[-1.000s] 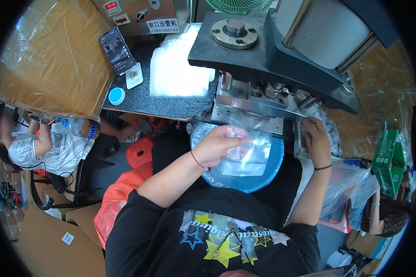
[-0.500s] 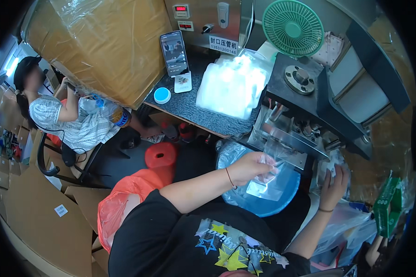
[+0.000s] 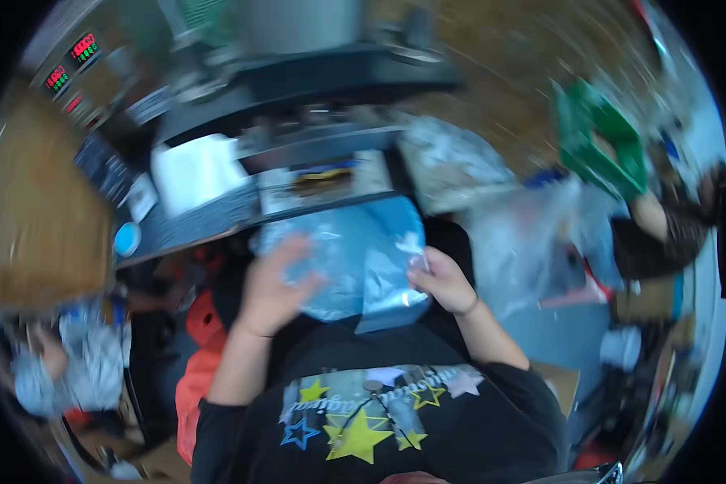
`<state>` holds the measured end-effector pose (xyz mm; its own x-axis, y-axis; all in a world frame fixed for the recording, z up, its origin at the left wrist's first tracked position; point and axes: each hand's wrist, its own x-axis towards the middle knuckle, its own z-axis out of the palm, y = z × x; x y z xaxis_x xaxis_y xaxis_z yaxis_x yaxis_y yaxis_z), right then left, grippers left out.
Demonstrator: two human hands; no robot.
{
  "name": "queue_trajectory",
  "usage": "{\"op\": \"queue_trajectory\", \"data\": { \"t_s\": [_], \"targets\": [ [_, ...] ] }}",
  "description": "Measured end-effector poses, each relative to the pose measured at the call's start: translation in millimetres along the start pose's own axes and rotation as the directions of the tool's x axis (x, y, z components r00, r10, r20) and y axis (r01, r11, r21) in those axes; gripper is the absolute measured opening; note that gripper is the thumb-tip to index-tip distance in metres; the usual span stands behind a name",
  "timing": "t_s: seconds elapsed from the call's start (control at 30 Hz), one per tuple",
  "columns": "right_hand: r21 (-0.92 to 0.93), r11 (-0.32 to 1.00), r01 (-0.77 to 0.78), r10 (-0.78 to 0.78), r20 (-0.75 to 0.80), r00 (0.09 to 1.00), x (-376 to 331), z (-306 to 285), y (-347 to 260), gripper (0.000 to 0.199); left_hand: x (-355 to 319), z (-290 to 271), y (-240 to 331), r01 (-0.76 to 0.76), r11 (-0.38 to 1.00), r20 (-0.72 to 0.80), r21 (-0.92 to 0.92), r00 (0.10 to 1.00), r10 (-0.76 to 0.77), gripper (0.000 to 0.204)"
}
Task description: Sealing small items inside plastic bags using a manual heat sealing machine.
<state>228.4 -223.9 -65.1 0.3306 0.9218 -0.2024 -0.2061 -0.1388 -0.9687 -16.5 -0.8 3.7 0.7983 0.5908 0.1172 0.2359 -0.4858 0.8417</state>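
A clear bag (image 3: 379, 282) is pinched by the right hand (image 3: 442, 278) and pressed flat by the left hand (image 3: 276, 284); it could slip loose.

The basin (image 3: 395, 234) sits in the person's lap, just before the bench (image 3: 194, 222). The left hand (image 3: 273, 284) lies on its left part; the right hand (image 3: 441, 280) is at its right edge, closed on a bag (image 3: 387, 284) that lies between the two hands. On the bench, behind and left of the basin, lies a stack of bags (image 3: 195, 169), with a phone (image 3: 105, 165) further left. The machine (image 3: 306, 77) stands behind the basin. Loose bags (image 3: 524, 242) pile up to the right.
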Motion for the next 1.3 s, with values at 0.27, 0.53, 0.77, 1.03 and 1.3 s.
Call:
{"op": "queue_trajectory", "data": {
  "t_s": [0.27, 0.53, 0.77, 1.03, 1.3],
  "targets": [
    [0.155, 0.977, -0.145, 0.185, -0.283, 0.941, -64, -93, 12, 0.020, 53, -84, -112, 0.198, 0.482, -0.270, 0.853, 0.959, 0.084, 0.050],
    [0.179, 0.921, 0.346, -0.113, -0.726, 0.678, -220, -245, -4, 0.019, 53, -83, -128, 0.112, 0.464, -0.229, 0.879, 0.952, 0.205, 0.047],
    [-0.108, 0.836, 0.538, 0.012, -0.977, -0.215, -135, -357, 49, 0.005, 52, -91, -133, 0.099, 0.464, -0.205, 0.880, 0.961, 0.184, 0.046],
    [-0.263, 0.941, 0.214, -0.280, -0.959, 0.053, 18, -492, 100, 0.024, 57, -89, -137, 0.063, 0.512, -0.183, 0.856, 0.965, 0.188, 0.046],
    [-0.548, 0.811, -0.202, -0.478, -0.822, 0.311, 17, -447, 83, 0.034, 55, -95, -135, 0.078, 0.524, -0.204, 0.848, 0.961, 0.187, 0.045]
  ]
}}
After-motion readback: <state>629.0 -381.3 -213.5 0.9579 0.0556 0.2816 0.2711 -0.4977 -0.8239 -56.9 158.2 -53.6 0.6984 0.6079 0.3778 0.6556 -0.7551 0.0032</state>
